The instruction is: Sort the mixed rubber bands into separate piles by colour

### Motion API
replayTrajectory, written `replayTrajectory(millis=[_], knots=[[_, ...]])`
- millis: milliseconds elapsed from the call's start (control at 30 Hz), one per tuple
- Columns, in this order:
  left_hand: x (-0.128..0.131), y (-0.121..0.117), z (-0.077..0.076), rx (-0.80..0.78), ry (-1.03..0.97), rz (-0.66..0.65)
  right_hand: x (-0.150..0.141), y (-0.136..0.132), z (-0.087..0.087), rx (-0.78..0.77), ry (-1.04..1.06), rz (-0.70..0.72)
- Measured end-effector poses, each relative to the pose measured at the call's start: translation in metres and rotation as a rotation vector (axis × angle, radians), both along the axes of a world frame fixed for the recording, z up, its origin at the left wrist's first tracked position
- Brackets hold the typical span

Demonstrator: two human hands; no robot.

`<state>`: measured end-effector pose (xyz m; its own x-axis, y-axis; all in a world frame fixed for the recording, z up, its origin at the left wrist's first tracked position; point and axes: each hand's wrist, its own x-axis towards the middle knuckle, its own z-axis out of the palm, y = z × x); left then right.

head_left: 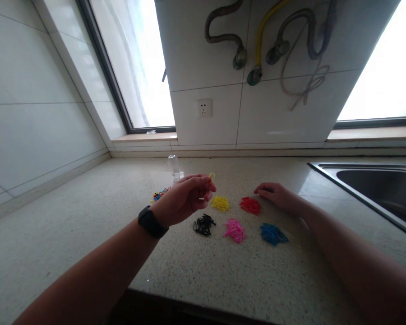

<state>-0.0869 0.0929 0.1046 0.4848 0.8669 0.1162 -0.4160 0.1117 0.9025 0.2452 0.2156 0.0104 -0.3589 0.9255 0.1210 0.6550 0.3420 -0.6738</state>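
Observation:
Between the thumb and fingertips of my left hand (186,201) a small yellow rubber band (212,175) is pinched, its loop sticking up. Below that hand lie a pile of yellow rubber bands (220,203) and a pile of black ones (204,225). My right hand (274,195) rests on the counter with its fingers stretched out, just right of the red rubber bands (250,205). Nearer to me are pink rubber bands (235,230) and blue rubber bands (273,234). A mixed-colour heap of bands (160,194) is partly hidden behind my left hand.
Behind my left hand a clear bottle-shaped container (172,164) stands on the speckled counter (88,225). A steel sink (328,168) is set in at the right. A socket (205,108) and pipe hoses (223,38) are on the tiled wall.

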Motion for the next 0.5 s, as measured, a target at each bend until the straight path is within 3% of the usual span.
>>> replayTrajectory(millis=[133, 233, 500], knots=[[0.006, -0.012, 0.008, 0.006, -0.071, -0.074, 0.000, 0.000, 0.000, 0.000, 0.002, -0.007], [0.009, -0.013, 0.008, 0.026, -0.064, -0.055, 0.000, 0.001, -0.002, 0.007, 0.012, 0.004], [0.011, -0.002, -0.007, 0.292, 0.238, 0.346, -0.001, -0.002, 0.000, 0.011, -0.010, 0.017]])
